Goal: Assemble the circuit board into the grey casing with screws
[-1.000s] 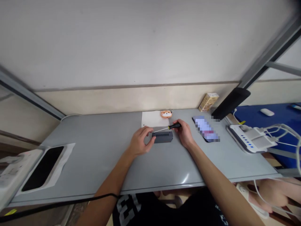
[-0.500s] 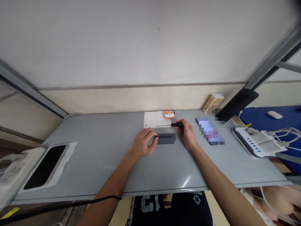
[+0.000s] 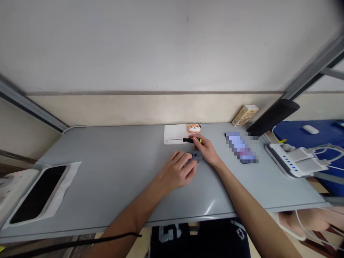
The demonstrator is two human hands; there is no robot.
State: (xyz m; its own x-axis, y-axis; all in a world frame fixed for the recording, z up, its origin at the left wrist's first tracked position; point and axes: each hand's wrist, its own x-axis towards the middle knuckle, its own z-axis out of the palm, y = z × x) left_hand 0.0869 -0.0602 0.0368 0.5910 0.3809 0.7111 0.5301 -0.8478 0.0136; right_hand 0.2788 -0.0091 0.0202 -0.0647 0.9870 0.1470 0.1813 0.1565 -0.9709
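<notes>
My left hand (image 3: 179,168) lies over a dark grey slotted block (image 3: 197,156), its fingers wrapped round the block and hiding most of it. Just behind and to the right, my right hand (image 3: 205,147) grips a black screwdriver (image 3: 187,140) by its handle. The thin shaft points left over a white sheet (image 3: 174,132). On the sheet's left part is a small dark speck. An orange case with an animal face (image 3: 194,128) sits at the sheet's right edge.
A phone (image 3: 241,147) lies right of my right hand. Further right are a power strip (image 3: 287,163), a box (image 3: 245,115) and a black cylinder (image 3: 273,117). At the left, a black-screened tablet (image 3: 39,195) rests near a white socket strip (image 3: 16,193).
My left hand has moved right along the block and covers more of it. The screwdriver has shifted left in my right hand, with its grip now further back on the handle.
</notes>
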